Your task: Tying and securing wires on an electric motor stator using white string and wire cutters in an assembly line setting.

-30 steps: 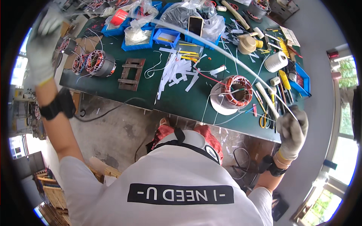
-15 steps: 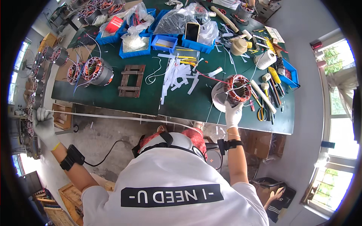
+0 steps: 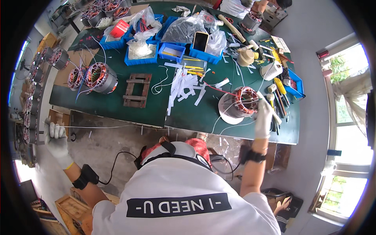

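Note:
My left hand (image 3: 58,141), in a pale work glove, is held far out to the left beyond the table's edge. Its fingers are closed on a thin white cord (image 3: 98,127), which stretches to the right in front of the table. My gloved right hand (image 3: 264,119) is by the right rim of a motor stator (image 3: 239,111) with orange-red windings. Its fingers are pinched together; whatever they hold is too small to make out. The stator stands on a pale round base (image 3: 224,107), and white cords and a red lead come off it.
White paper strips (image 3: 184,84) lie left of the stator; a wooden frame (image 3: 136,90) and another stator (image 3: 105,81) are further left. Blue bins (image 3: 141,60) line the back. Mallets, pens and a cord spool (image 3: 272,70) crowd the right. Another person (image 3: 237,7) is across the table.
My right hand has moved from the stator's near side up to its right rim. My left hand has shifted slightly right and down, and the cord now looks thinner.

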The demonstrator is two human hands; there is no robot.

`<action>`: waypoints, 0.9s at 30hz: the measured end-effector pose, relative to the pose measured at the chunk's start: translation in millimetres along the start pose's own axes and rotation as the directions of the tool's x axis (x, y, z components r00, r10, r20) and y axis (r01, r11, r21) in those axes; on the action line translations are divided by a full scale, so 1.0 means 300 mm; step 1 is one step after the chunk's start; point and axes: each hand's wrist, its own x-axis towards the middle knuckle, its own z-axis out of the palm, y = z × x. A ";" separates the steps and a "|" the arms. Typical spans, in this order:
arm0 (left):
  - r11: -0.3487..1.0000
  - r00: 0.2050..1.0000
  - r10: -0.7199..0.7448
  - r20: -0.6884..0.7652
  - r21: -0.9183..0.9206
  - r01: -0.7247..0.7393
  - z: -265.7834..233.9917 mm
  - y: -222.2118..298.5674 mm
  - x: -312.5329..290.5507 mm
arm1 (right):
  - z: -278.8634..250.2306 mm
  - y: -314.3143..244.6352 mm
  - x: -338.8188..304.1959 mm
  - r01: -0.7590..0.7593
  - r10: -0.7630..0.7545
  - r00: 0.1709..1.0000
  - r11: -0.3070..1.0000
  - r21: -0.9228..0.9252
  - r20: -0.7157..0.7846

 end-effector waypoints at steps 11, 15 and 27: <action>0.881 0.946 -0.286 -0.154 0.346 0.322 0.374 -0.385 0.143 | -0.311 -0.317 -0.172 0.316 -0.482 0.617 0.876 0.365 0.622; 0.369 0.914 -0.377 -0.150 0.881 0.297 0.356 -0.632 0.289 | -0.684 -0.093 -0.244 0.104 -0.300 0.900 0.853 0.512 0.317; -0.591 0.672 -0.275 -0.688 0.672 0.446 0.118 -1.575 0.558 | -1.845 0.238 -0.570 -0.858 0.530 0.501 0.407 -0.313 -0.684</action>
